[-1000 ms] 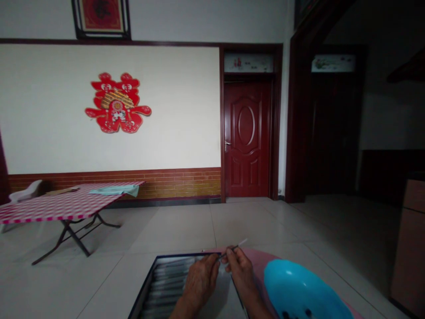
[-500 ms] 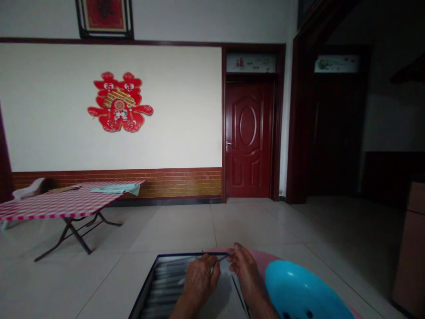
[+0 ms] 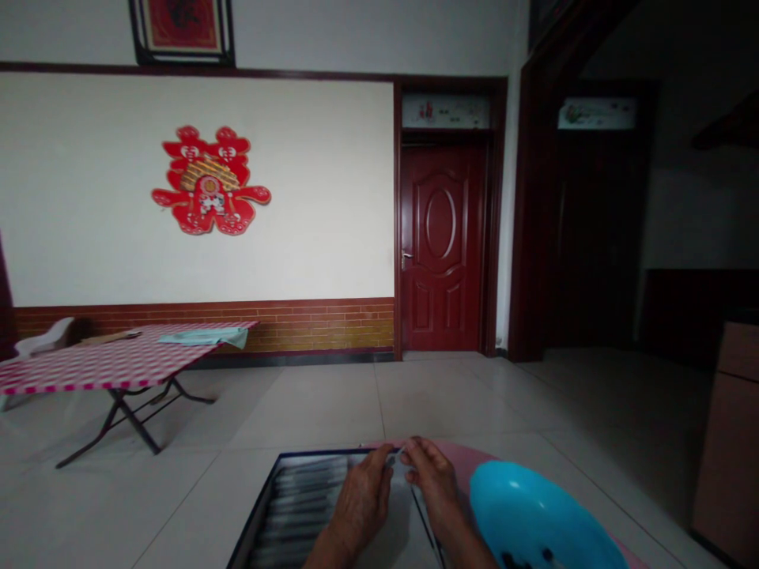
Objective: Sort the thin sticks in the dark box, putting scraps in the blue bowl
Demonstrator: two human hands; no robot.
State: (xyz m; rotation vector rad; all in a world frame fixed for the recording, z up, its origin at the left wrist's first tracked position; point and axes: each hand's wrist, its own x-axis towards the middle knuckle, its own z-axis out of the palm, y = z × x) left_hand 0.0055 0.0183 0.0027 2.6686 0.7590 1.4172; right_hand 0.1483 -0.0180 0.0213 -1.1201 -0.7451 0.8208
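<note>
My left hand (image 3: 360, 499) and my right hand (image 3: 434, 482) meet fingertip to fingertip above the far end of a dark-framed flat tray (image 3: 278, 506) lined with several thin grey rods. Both hands pinch a small thin piece (image 3: 398, 456) between thumb and fingers; it is too small and dim to name. A bright blue plastic bowl (image 3: 534, 518) sits just right of my right wrist, with a few dark bits at its bottom. The tray and bowl rest on a pink round surface (image 3: 468, 458).
A folding table (image 3: 107, 365) with a red checked cloth stands at the left, with a green cloth and a board on it. A dark red door (image 3: 439, 246) is straight ahead, an open dark doorway to its right. A brown cabinet (image 3: 726, 450) stands at the right edge.
A second ago my right hand held a thin stick pointing up and right. The stick has since come down between both hands, and only a short tip shows now.
</note>
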